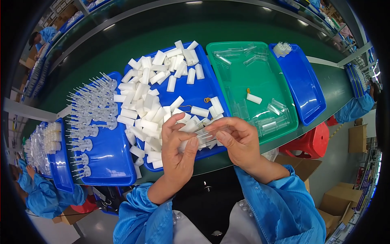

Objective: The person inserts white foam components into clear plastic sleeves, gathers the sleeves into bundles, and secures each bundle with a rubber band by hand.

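Both hands meet just above the near edge of the middle blue tray (203,91), each gripping one end of a small clear plastic piece (206,136). The left hand (177,152) has its thumb and fingers (175,121) clamped on the piece's left end; the right hand (239,140) pinches the right end, fingers curled closed over it. The piece is see-through and partly covered by the fingers, so its exact shape is hard to make out; it looks like a short tube or sleeve.

The middle blue tray below the hands is heaped with short white plastic cylinders (150,101), lying every way, with a small yellowish ring (207,99) among them. To the person's left, another blue tray (109,162) holds rows of clear plunger-like parts (89,110) with thin stems and round bases. To the right, a green tray (264,77) carries scattered clear plastic sleeves (270,122) and one white cylinder (254,98). Beyond it a further blue tray (302,89) has a small cluster of clear parts (282,49) in its far corner.

All trays sit on a long green surface (170,36). A red plastic stool (313,142) stands beside it at the right, with cardboard boxes (357,138) on the floor. Other people's blue sleeves (353,107) show at the edges.
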### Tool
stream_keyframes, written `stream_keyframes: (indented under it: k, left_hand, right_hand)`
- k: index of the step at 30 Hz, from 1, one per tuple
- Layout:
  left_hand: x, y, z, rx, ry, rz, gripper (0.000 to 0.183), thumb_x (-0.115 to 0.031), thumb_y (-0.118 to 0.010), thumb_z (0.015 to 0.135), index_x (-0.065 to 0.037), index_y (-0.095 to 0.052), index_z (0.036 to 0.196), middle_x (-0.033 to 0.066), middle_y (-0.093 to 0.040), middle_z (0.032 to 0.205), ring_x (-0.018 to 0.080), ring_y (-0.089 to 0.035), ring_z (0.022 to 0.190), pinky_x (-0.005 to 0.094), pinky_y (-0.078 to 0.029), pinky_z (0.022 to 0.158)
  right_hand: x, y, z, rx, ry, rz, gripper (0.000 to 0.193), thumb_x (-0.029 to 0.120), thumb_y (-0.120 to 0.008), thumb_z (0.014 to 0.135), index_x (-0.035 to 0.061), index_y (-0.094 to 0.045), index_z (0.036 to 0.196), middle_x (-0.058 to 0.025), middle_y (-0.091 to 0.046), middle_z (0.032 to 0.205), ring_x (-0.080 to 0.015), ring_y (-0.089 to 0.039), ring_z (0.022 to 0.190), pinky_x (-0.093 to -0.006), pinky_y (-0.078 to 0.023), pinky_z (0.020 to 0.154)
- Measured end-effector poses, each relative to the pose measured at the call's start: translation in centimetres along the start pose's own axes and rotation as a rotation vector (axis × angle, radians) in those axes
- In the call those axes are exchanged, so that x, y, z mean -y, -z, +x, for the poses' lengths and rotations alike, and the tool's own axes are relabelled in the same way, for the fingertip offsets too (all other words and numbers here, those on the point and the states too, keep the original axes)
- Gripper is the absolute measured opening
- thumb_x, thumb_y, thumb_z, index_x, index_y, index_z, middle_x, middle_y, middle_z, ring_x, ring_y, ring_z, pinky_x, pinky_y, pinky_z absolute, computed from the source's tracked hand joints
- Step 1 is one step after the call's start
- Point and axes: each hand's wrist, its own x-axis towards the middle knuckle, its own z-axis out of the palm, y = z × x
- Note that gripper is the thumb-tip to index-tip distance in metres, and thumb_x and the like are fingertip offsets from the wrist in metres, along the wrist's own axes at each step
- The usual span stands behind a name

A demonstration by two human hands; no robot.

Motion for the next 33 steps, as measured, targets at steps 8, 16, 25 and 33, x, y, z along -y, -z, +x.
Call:
stream_keyframes:
  k: [8, 16, 25, 33]
  left_hand:
    - [-0.4, 0.2, -0.5, 0.056, 0.046, 0.088, 0.016, -0.014, -0.059, 0.085, -0.003, -0.054, 0.095, 0.0216, -0.033, 0.130, 0.0313, -0.042, 0.112, 0.0406, -0.034, 0.092]
    - [-0.5, 0.3, -0.5, 0.129, 0.013, 0.207, 0.022, -0.012, -0.061, 0.084, -0.001, -0.051, 0.100, 0.0225, -0.025, 0.136, 0.0342, -0.042, 0.109, 0.0425, -0.035, 0.092]
    - [0.5, 0.0, -1.0, 0.098, -0.132, 0.121, 0.073, -0.046, -0.056, 0.085, 0.001, -0.025, 0.131, 0.0275, -0.011, 0.141, 0.0379, -0.026, 0.125, 0.0442, -0.028, 0.098]
    - [1.4, -0.8, -1.8, 0.065, -0.163, 0.044, 0.090, -0.058, -0.047, 0.084, 0.000, -0.006, 0.140, 0.0289, -0.006, 0.142, 0.0386, -0.016, 0.132, 0.0451, -0.022, 0.103]
  right_hand:
    - [1.4, 0.4, 1.1, -0.007, -0.059, -0.124, 0.023, 0.005, -0.060, 0.086, -0.0004, -0.058, 0.107, -0.0101, -0.062, 0.102, -0.0137, -0.059, 0.091, -0.0252, -0.048, 0.080]
    - [1.7, 1.2, 1.3, 0.002, -0.053, -0.318, 0.017, 0.007, -0.065, 0.082, 0.0019, -0.062, 0.097, -0.0074, -0.063, 0.097, -0.0134, -0.058, 0.091, -0.0250, -0.046, 0.079]
    - [1.6, 0.3, 0.9, -0.019, -0.085, -0.246, 0.015, 0.008, -0.069, 0.077, 0.0048, -0.062, 0.089, -0.0054, -0.064, 0.090, -0.0157, -0.058, 0.090, -0.0282, -0.043, 0.082]
    - [0.0, -0.6, -0.1, 0.020, 0.040, -0.402, 0.019, 0.011, -0.074, 0.073, 0.0069, -0.066, 0.090, -0.0085, -0.062, 0.094, -0.0202, -0.054, 0.100, -0.0304, -0.043, 0.083]
